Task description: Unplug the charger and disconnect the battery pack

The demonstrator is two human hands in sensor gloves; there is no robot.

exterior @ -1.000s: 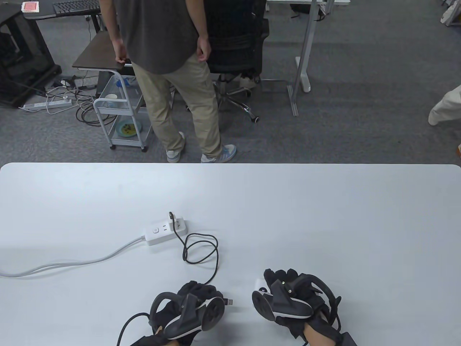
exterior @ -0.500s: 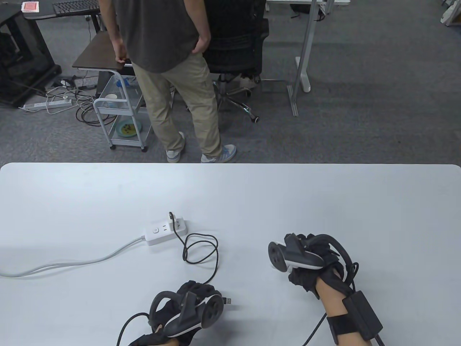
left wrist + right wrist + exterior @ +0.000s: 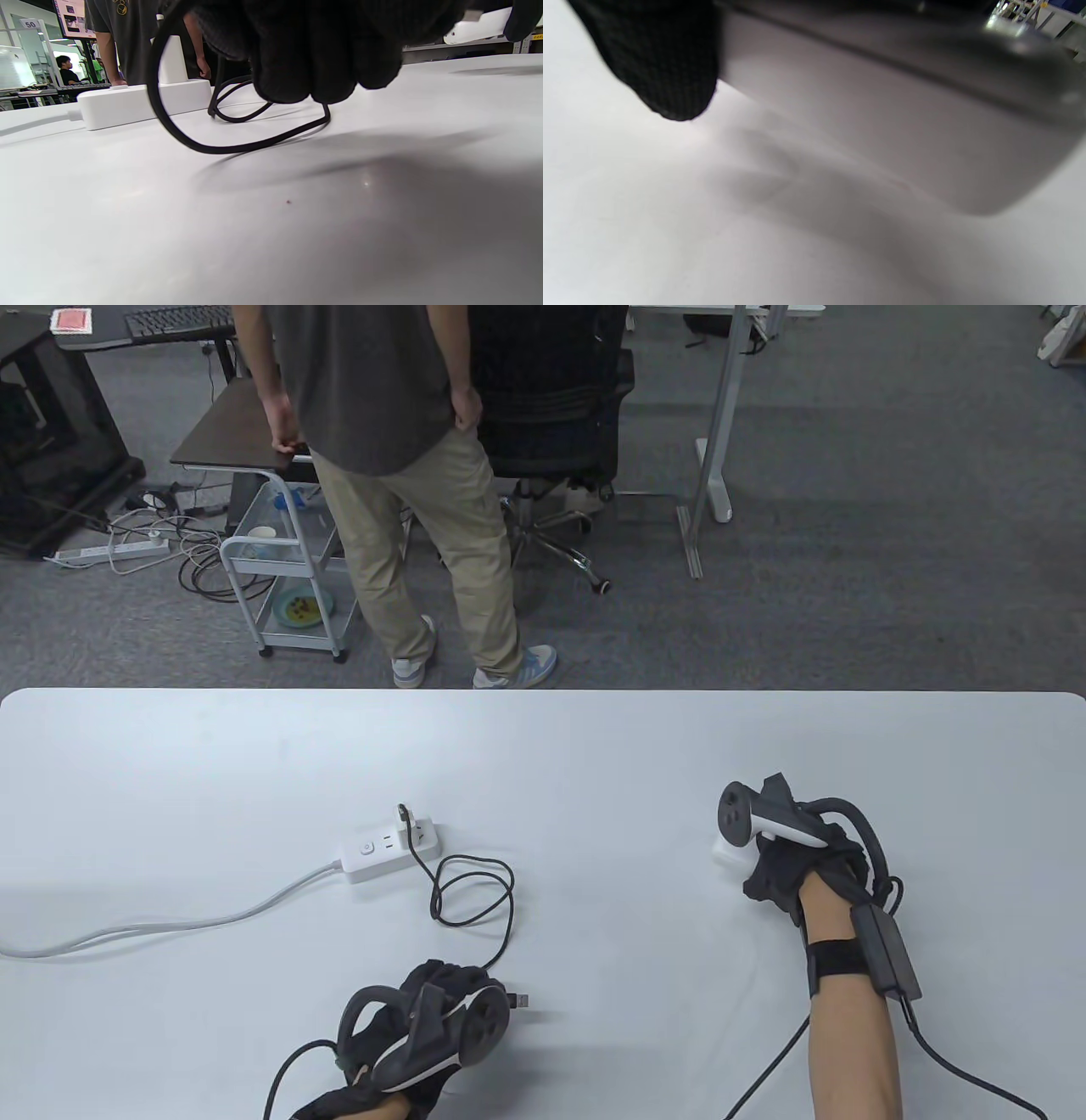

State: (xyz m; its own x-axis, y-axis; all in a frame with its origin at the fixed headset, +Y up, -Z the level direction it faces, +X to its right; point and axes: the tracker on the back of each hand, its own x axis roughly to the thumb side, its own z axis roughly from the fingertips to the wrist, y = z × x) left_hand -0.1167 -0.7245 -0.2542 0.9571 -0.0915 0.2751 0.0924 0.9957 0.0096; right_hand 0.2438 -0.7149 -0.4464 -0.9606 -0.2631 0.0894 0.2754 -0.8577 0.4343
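White desk (image 3: 594, 746): white power strip (image 3: 389, 849) centre-left; left hand (image 3: 424, 1027) grips black cable (image 3: 475, 899); right hand (image 3: 785, 857) holds white battery pack (image 3: 728, 853).

Bright, even overhead room light, white table (image 3: 594, 746) sharp and glare-free from above, soft short shadows beside the power strip (image 3: 390, 848), broad dim shadow under the left hand (image 3: 322, 46), right wrist view heavily blurred, its gloved fingertip (image 3: 666, 63) out of focus
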